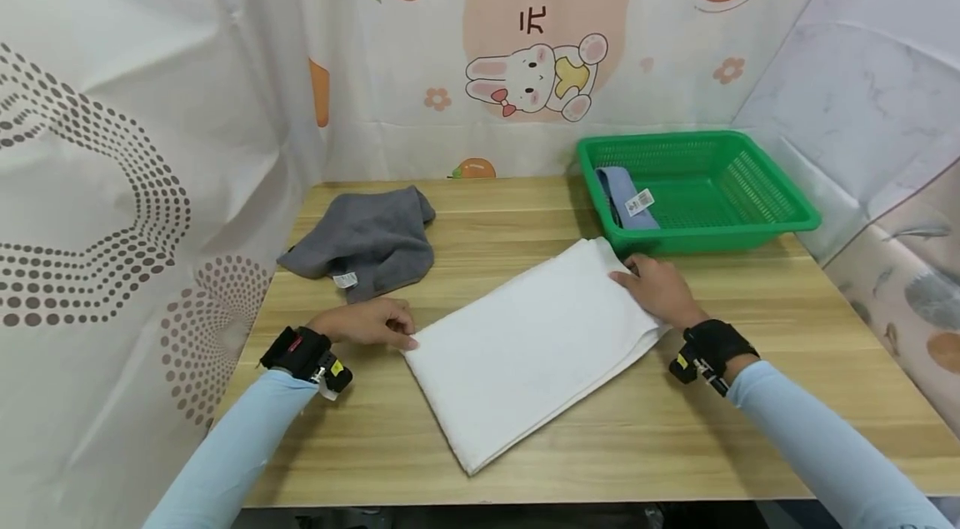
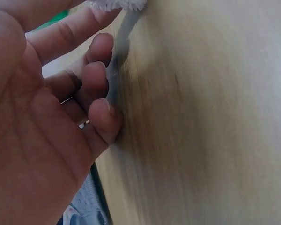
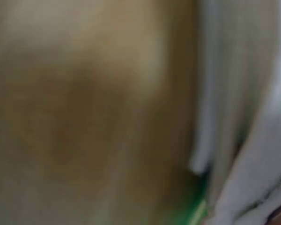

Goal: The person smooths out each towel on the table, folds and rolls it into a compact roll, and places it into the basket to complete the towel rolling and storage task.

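A folded white towel (image 1: 525, 346) lies slanted across the middle of the table. At its left corner my left hand (image 1: 367, 322) pinches the cloth between thumb and index finger. The left wrist view shows the white fluffy edge (image 2: 119, 3) at those fingertips, the other fingers curled with nothing in them. My right hand (image 1: 663, 291) holds the towel's far right edge, thumb on top and fingertips partly hidden behind the cloth. In the blurred right wrist view, layers of white towel (image 3: 267, 154) hang along the right side.
A crumpled grey cloth (image 1: 375, 237) with a white tag lies at the back left. In the back right corner stands a green basket (image 1: 697, 242), close by the towel's far corner, with a folded blue-grey cloth (image 1: 626, 192) inside. Printed curtains (image 1: 390, 96) border the wooden table (image 1: 795, 429).
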A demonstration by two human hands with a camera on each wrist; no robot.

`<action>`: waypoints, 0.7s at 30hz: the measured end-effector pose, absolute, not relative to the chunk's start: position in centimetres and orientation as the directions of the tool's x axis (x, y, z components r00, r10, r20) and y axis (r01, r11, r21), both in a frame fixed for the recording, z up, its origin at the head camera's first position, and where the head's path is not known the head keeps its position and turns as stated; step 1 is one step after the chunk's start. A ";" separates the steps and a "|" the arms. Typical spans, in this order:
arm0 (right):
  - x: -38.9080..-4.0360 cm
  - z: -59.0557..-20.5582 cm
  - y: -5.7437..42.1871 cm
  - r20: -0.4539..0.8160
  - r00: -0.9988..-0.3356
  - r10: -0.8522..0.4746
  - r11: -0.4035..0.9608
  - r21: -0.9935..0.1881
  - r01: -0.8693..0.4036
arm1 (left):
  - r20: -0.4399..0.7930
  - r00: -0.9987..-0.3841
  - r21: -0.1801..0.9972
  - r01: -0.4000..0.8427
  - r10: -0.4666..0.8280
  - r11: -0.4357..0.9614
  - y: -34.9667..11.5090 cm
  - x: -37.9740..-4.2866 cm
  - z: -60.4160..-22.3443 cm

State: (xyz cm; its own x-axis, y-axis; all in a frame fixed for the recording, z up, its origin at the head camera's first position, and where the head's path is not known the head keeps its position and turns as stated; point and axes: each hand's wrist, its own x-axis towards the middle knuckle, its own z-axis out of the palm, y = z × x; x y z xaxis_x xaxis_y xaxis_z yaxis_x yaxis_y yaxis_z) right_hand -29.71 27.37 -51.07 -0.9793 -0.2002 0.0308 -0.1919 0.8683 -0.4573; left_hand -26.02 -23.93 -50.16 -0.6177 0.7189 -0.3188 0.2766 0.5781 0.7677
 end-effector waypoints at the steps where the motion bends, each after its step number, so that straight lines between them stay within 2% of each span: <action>1: -29.6 -51.2 27.2 0.067 -0.977 -0.201 0.876 -0.434 -0.210 | -0.322 -0.613 0.761 0.286 0.722 0.582 -23.9 -26.0 -50.1; 3: -29.0 -51.1 26.6 0.153 -0.966 -0.210 0.889 -0.381 -0.254 | -0.324 -0.603 0.748 0.308 0.729 0.587 -23.8 -26.0 -50.0; 6: -27.8 -50.0 25.1 0.286 -0.915 -0.286 0.885 -0.289 -0.367 | -0.334 -0.587 0.729 0.336 0.738 0.597 -23.9 -25.9 -49.6; 8: -26.8 -49.3 23.7 0.296 -0.882 -0.367 0.864 -0.242 -0.441 | -0.327 -0.587 0.726 0.345 0.740 0.595 -24.0 -25.7 -49.4; 11: -25.7 -48.8 21.5 0.149 -0.876 -0.458 0.843 -0.239 -0.481 | -0.265 -0.610 0.734 0.375 0.747 0.567 -23.6 -25.2 -49.1; 14: -25.5 -49.1 19.7 -0.065 -0.885 -0.461 0.863 -0.264 -0.431 | -0.185 -0.601 0.659 0.511 0.778 0.552 -21.9 -24.5 -48.8; 17: -26.6 -49.6 18.3 -0.174 -0.874 -0.453 0.882 -0.231 -0.411 | -0.154 -0.523 0.487 0.698 0.838 0.525 -19.3 -23.3 -48.7; 21: -29.5 -49.9 16.2 -0.199 -0.858 -0.474 0.880 -0.136 -0.455 | -0.203 -0.427 0.286 0.835 0.881 0.470 -16.0 -21.4 -49.4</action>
State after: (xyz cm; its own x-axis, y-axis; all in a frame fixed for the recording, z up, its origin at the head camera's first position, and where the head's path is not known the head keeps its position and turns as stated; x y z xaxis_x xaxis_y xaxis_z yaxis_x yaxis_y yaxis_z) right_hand -29.49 16.22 -49.91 -0.8579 -0.4739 -0.1988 -0.4547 0.8802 -0.1358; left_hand -21.36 -16.02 -49.36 -0.4268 0.8813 -0.2030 0.8348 0.4702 0.2863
